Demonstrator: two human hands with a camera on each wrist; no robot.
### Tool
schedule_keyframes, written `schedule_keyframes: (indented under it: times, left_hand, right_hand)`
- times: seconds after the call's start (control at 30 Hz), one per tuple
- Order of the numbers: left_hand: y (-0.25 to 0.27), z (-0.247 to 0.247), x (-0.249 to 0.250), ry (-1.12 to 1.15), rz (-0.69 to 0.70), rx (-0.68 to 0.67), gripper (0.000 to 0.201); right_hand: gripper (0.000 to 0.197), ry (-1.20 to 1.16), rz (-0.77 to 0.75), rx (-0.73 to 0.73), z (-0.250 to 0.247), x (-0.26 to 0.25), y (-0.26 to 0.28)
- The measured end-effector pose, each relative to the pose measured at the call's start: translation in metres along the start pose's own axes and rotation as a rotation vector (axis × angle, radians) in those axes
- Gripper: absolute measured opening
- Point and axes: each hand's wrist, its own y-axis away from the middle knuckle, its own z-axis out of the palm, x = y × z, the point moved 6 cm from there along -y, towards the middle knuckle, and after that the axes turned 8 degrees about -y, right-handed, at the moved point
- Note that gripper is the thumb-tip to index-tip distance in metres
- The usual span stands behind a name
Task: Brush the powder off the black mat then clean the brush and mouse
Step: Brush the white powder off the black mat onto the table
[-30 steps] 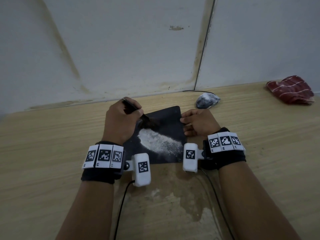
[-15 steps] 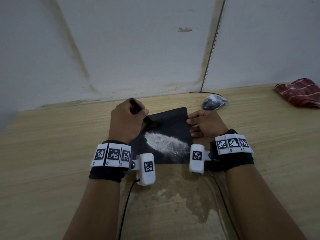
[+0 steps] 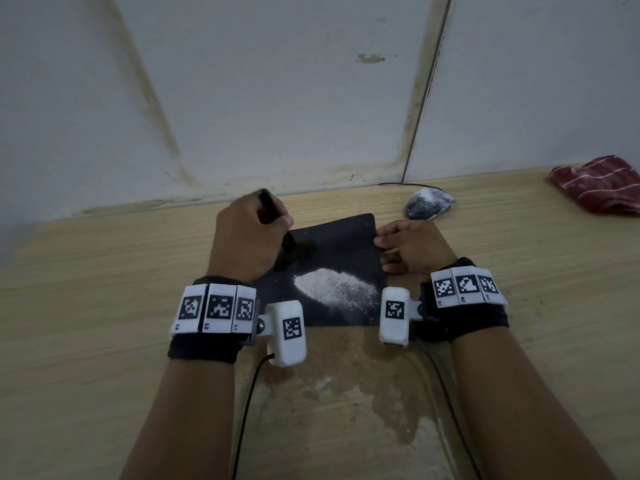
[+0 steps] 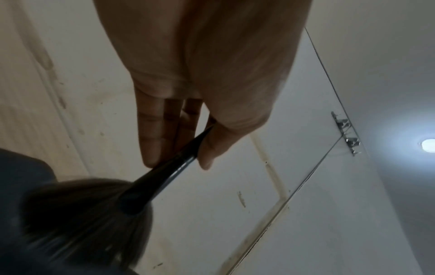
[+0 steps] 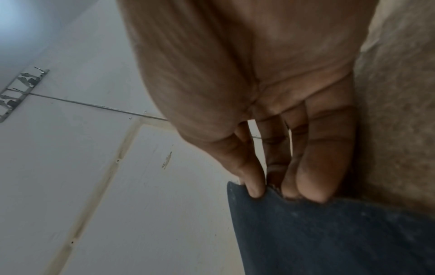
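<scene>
The black mat lies flat on the wooden table with a white powder pile on its near half. My left hand pinches the black brush between thumb and fingers. The dark bristles touch the mat's far left part, just beyond the powder. My right hand rests at the mat's right edge, with its fingertips pressing on that edge of the mat. The mouse, dusted with powder, sits beyond the mat's far right corner.
A red striped cloth lies at the far right of the table. The white wall rises right behind the mat and mouse. A pale stained patch marks the table in front of the mat.
The head view has shifted a little. Both hands keep about the same places on the mat, and the brush head has edged slightly nearer the powder.
</scene>
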Motion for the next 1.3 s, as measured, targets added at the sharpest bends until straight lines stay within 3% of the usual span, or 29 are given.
schedule_keyframes:
  times: [0.13,0.27,0.4,0.53,0.67,0.9,0.97,1.13,1.2,1.3]
  left_hand:
    - [0.005,0.014,0.006,-0.011,0.010,-0.166,0.009]
    - [0.001,-0.003,0.014,0.086,0.036,-0.068,0.009]
    - [0.000,-0.013,-0.001,0.054,-0.041,0.029,0.012]
    - [0.003,-0.008,-0.005,-0.054,-0.073,-0.038,0.011]
    - [0.007,-0.001,0.010,-0.014,-0.014,-0.112,0.012]
    - [0.003,-0.030,0.011,0.025,-0.006,0.136,0.007]
    - [0.003,-0.024,0.008,-0.062,-0.012,0.089,0.006]
    - [0.009,0.002,0.011,-0.150,0.026,-0.219,0.008]
    - [0.008,0.000,0.015,-0.084,0.037,-0.220,0.008]
    - [0.004,-0.013,0.014,0.025,0.028,-0.119,0.010]
  right_hand:
    - [0.013,-0.001,-0.002,-0.013,0.002,-0.003,0.001]
    - [0.014,-0.015,-0.006,-0.035,0.006,-0.007,0.001]
    - [0.015,-0.008,-0.008,-0.032,0.007,-0.008,0.001]
    - [0.014,-0.006,-0.010,-0.034,0.010,-0.008,0.001]
    - [0.015,-0.010,-0.018,-0.032,0.010,-0.008,0.003]
    - [0.015,-0.009,-0.019,-0.053,0.014,-0.013,0.003]
    - [0.015,-0.008,-0.022,-0.046,0.015,-0.014,0.003]
    - [0.015,-0.019,-0.018,-0.050,0.016,-0.012,0.003]
    - [0.014,-0.027,-0.018,-0.056,0.015,-0.013,0.003]
    - [0.015,-0.031,-0.017,-0.059,0.015,-0.015,0.003]
